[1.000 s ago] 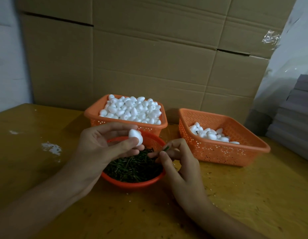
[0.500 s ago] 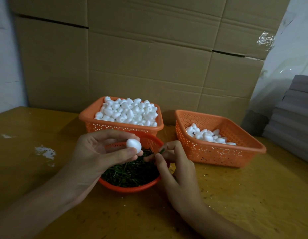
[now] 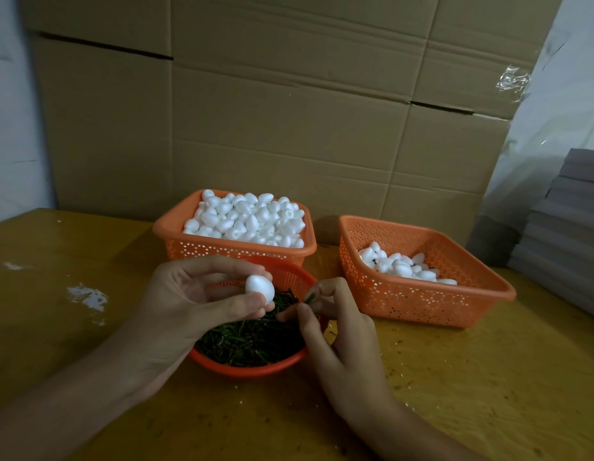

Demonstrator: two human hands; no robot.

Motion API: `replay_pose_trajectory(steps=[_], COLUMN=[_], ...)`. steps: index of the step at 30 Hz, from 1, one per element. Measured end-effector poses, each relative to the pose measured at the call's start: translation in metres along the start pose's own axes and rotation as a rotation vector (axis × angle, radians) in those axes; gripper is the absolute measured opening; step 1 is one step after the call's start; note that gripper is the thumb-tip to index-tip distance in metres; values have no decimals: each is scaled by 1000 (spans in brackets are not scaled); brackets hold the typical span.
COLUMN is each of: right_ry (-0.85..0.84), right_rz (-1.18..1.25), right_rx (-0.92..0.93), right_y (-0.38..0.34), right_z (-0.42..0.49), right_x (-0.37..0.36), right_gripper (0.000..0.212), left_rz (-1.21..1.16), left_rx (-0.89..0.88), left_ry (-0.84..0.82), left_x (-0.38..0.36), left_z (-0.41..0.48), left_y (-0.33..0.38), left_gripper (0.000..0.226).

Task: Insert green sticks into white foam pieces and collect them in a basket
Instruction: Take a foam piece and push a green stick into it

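My left hand [image 3: 195, 301] pinches a white foam piece [image 3: 260, 287] between thumb and fingertips, above a round orange bowl [image 3: 252, 369] full of green sticks [image 3: 249, 341]. Just right of it, my right hand [image 3: 335, 331] pinches a short green stick [image 3: 309, 298] at the bowl's right rim. The stick's tip and the foam piece are a small gap apart. Behind the bowl, a rectangular orange basket [image 3: 235, 251] is heaped with plain foam pieces. A second orange basket [image 3: 421, 294] to the right holds a smaller pile of foam pieces.
Everything stands on a yellow-brown wooden table [image 3: 488, 377] with white paint marks [image 3: 87, 296] at the left. Large cardboard sheets [image 3: 289, 111] form a wall right behind the baskets. A stack of grey boards [image 3: 568, 227] sits at the right edge.
Both hands stay over the bowl; my left hand has turned the foam piece slightly and my right hand's fingers have shifted on the green stick. The camera tilted a little.
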State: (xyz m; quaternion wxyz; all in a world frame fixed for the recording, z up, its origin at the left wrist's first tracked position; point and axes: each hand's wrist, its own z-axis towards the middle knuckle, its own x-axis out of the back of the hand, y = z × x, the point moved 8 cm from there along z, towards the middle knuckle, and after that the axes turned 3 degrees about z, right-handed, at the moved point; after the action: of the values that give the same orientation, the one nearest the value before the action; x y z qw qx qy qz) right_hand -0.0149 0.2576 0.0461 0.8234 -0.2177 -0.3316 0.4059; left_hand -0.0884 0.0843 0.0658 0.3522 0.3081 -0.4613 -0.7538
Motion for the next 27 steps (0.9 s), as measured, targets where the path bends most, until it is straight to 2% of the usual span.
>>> replay_pose_trajectory(steps=[6,27], right_ry=[9,-10], right_rz=[5,-6], right_rx=[3,-7], right_y=[0,-3], right_z=[1,-1], right_x=[1,0], right_gripper=[6,6], left_rz=[30,118], left_rx=[-14,-64], left_ry=[-56,-82], left_x=[-2,2], left_z=[0,6], left_y=[-1,-8], left_gripper=[53,46])
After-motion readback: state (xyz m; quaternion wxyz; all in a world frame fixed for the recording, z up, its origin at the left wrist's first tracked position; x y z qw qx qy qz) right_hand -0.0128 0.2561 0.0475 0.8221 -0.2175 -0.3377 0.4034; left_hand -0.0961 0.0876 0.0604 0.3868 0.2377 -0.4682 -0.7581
